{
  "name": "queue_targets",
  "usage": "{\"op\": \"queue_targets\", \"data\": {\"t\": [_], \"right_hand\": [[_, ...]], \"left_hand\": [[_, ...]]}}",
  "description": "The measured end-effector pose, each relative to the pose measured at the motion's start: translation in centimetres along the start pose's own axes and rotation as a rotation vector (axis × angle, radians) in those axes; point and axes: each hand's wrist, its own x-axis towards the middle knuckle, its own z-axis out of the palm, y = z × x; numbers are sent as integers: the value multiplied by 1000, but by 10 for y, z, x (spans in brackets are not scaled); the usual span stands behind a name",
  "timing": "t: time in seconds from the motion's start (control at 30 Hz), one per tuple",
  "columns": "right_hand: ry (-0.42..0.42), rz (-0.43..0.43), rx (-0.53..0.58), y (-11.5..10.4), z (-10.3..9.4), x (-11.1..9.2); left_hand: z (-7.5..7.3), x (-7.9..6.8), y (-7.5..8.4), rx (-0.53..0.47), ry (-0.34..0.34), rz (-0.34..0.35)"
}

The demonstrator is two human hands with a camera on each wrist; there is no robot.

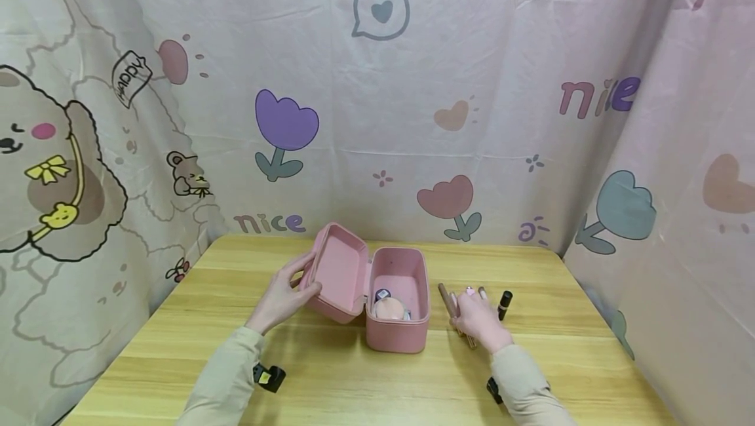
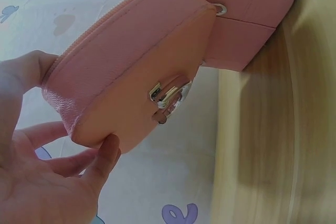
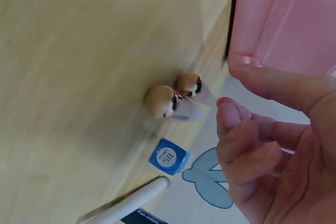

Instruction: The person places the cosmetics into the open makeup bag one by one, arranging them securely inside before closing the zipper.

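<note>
A pink zippered makeup case [image 1: 396, 337] stands with its lid [image 1: 342, 265] swung out to the left. My left hand [image 1: 283, 301] grips the lid's outer end, thumb and fingers on opposite faces; its metal handle fitting [image 2: 170, 97] shows in the left wrist view. Inside the case lie a round peach puff [image 1: 389, 309] and a small dark-capped item [image 1: 383, 293]. To the case's right, my right hand [image 1: 479, 321] is above slim cosmetics. The right wrist view shows its thumb and fingers apart, holding nothing, near two tan-ended tubes [image 3: 159, 102]. A blue-ended lipstick [image 3: 167, 157] lies close by.
A black tube [image 1: 504, 305] is just right of my right hand, and a long brown stick [image 1: 445, 298] to its left. A white pen-like stick [image 3: 134, 200] shows in the right wrist view. Behind the wooden table [image 1: 330, 387] hangs a printed curtain [image 1: 377, 105].
</note>
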Motion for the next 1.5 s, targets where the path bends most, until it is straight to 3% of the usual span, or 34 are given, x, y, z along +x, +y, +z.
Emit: {"op": "queue_targets", "data": {"t": [0.5, 0.87, 1.1, 1.3, 1.5], "right_hand": [[-26, 22, -60, -4, 4, 3], [32, -31, -133, -4, 11, 3], [38, 1, -90, -3, 9, 3], [149, 71, 41, -4, 2, 3], [329, 15, 182, -6, -5, 4]], "left_hand": [[0, -1, -1, -5, -3, -7], [-1, 0, -1, -8, -7, -13], [0, 0, -2, -15, -10, -6], [-1, -1, -2, -19, -7, -14], [-1, -1, -2, -25, -5, -14]]}}
